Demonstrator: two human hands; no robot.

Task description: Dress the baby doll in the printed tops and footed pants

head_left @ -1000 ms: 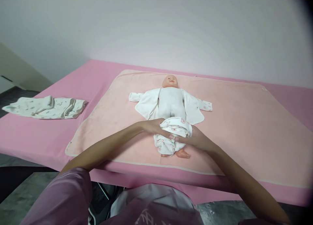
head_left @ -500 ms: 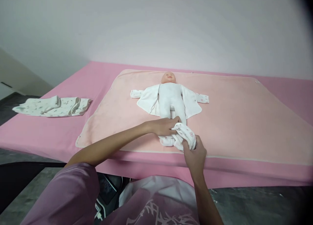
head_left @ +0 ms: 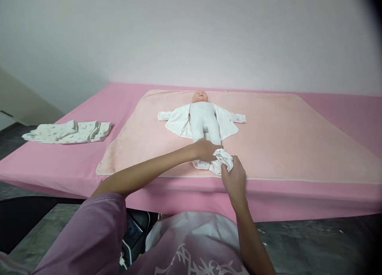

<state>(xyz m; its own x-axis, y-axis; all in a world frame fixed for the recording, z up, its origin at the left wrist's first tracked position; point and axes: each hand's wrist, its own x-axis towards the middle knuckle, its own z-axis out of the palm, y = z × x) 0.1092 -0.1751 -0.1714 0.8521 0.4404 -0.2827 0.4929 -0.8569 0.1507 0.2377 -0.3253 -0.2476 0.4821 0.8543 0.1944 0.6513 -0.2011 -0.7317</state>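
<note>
At the foot end of the doll [head_left: 203, 116], on the blanket [head_left: 283, 139], bunched pants [head_left: 224, 159] are gripped in the right hand [head_left: 234, 177]; the left hand [head_left: 205, 149] touches them, its closure unclear.

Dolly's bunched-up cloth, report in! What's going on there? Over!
Left hand touching printed cloth; right hand gripping it. Cloth bunched toward foot end of doll, lying face up. Folded cloth off left, not in the way.
</note>
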